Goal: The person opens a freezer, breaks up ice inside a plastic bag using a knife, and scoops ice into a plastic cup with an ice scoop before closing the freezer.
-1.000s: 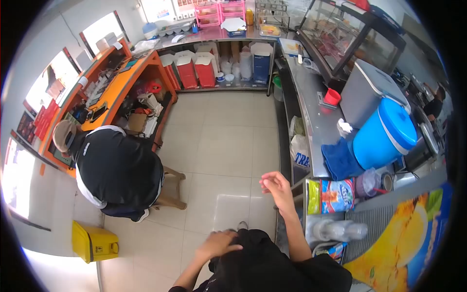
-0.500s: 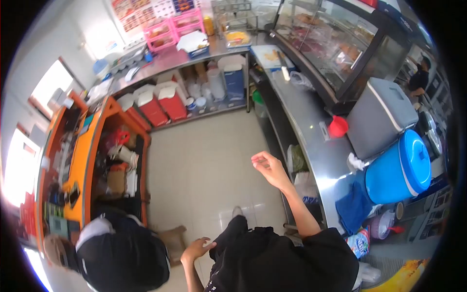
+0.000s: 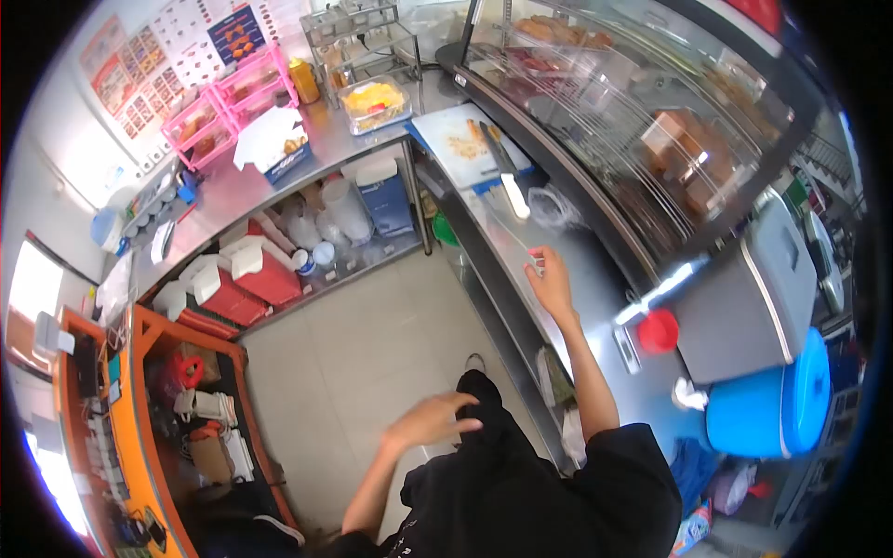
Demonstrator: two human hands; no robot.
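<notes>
My right hand [image 3: 551, 279] is raised over the edge of the steel counter [image 3: 591, 321], its fingertips drawn together; whether something small is between them I cannot make out. Beyond it lie a white-handled knife [image 3: 510, 181] and a white cutting board [image 3: 465, 144] with brown crumbs. A crumpled clear plastic bag [image 3: 554, 208] rests near the knife handle. Low in front of my body is my left hand [image 3: 433, 420], slightly blurred, fingers apart and holding nothing, above the tiled floor [image 3: 344, 344].
A glass food case [image 3: 642, 121] stands along the right counter, with a red cup [image 3: 659, 331], grey cooler [image 3: 744, 298] and blue drink barrel [image 3: 772, 395] nearer. Red boxes [image 3: 260, 270] sit under the back counter. An orange desk [image 3: 139, 418] is at left.
I have moved forward and the view has turned right, so the cutting board and food case are closer. The seated person at left has almost left the view. My right hand is now beside the counter.
</notes>
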